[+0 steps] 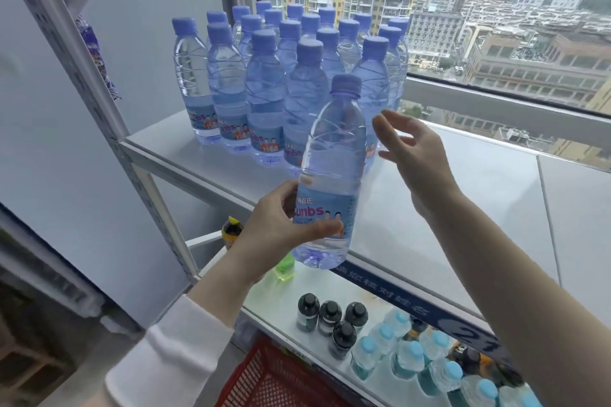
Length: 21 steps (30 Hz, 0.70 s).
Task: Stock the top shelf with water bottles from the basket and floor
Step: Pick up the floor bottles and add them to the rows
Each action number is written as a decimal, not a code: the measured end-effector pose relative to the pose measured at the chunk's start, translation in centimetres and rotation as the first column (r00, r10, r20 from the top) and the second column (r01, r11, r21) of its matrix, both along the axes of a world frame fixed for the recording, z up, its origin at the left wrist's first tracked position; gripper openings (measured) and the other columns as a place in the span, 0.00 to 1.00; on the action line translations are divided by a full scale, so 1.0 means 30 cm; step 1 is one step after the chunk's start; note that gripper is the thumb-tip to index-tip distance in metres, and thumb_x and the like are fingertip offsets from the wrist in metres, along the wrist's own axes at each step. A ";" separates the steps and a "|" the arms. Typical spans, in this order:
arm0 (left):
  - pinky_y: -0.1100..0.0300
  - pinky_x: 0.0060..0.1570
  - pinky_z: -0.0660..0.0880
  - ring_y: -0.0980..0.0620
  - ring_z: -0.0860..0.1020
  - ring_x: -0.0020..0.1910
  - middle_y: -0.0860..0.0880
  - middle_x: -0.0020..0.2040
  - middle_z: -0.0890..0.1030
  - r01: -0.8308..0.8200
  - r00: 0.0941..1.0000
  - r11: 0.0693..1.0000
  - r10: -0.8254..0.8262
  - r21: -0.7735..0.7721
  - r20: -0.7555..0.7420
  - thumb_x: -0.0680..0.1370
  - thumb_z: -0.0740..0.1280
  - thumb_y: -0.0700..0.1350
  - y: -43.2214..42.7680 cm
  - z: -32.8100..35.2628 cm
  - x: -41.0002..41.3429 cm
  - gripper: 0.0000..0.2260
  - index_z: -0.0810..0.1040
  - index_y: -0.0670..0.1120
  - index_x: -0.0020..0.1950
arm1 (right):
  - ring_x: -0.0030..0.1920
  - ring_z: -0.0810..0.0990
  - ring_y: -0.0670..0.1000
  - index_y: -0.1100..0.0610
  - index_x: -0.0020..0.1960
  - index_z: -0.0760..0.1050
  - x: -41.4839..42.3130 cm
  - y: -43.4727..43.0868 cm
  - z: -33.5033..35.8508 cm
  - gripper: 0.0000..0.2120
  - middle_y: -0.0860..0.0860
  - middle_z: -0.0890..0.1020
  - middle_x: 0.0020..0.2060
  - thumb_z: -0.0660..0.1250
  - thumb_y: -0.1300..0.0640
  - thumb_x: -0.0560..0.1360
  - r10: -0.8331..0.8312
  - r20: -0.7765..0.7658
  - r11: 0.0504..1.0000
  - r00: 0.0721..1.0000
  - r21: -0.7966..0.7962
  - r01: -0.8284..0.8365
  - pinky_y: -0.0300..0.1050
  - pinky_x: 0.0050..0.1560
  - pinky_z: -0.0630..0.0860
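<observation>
My left hand (284,225) grips a clear water bottle (334,155) with a blue cap and blue label, held upright by its lower part above the front edge of the white top shelf (463,195). My right hand (416,155) hovers just right of the bottle, fingers spread, holding nothing. Several identical blue-capped bottles (264,89) stand in tight rows at the back left of the shelf, by the window. A red basket (281,380) shows at the bottom; its inside is mostly out of view.
The shelf below holds dark-capped bottles (330,317), light-blue-capped bottles (413,360), a green bottle (285,269) and a yellow-capped one (232,231). A white slotted upright (109,122) stands on the left. Behind the shelf a window (496,10) overlooks buildings.
</observation>
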State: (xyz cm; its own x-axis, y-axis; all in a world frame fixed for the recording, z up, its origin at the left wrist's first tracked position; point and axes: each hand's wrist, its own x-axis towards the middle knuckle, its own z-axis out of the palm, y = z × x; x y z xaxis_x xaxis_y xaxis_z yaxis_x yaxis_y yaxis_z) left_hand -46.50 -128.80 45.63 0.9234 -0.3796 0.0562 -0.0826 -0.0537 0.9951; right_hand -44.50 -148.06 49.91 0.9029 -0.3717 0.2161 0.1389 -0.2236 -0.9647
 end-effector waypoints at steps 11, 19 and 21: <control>0.69 0.49 0.77 0.55 0.78 0.54 0.50 0.57 0.78 -0.049 0.974 0.998 0.040 0.035 0.223 0.63 0.79 0.42 -0.137 0.008 0.076 0.31 0.68 0.50 0.62 | 0.47 0.83 0.55 0.49 0.48 0.75 -0.100 0.027 0.109 0.30 0.54 0.81 0.53 0.77 0.46 0.46 0.139 -0.047 0.988 0.989 -0.065 -0.142 0.50 0.50 0.81; 0.65 0.58 0.69 0.55 0.73 0.58 0.50 0.64 0.75 -0.183 0.943 0.972 0.130 0.149 0.306 0.70 0.74 0.46 -0.100 -0.044 0.101 0.29 0.67 0.46 0.68 | 0.50 0.80 0.53 0.57 0.60 0.74 -0.019 0.017 0.077 0.31 0.51 0.80 0.52 0.80 0.59 0.58 0.018 -0.006 0.983 1.000 -0.181 -0.019 0.49 0.51 0.79; 0.62 0.59 0.71 0.55 0.75 0.56 0.49 0.61 0.77 -0.209 0.943 0.967 0.159 0.147 0.293 0.71 0.72 0.44 -0.080 -0.048 0.103 0.24 0.70 0.45 0.65 | 0.50 0.80 0.53 0.58 0.61 0.74 0.004 0.016 0.069 0.32 0.51 0.80 0.52 0.80 0.59 0.59 -0.006 -0.002 0.981 1.000 -0.193 0.006 0.49 0.52 0.79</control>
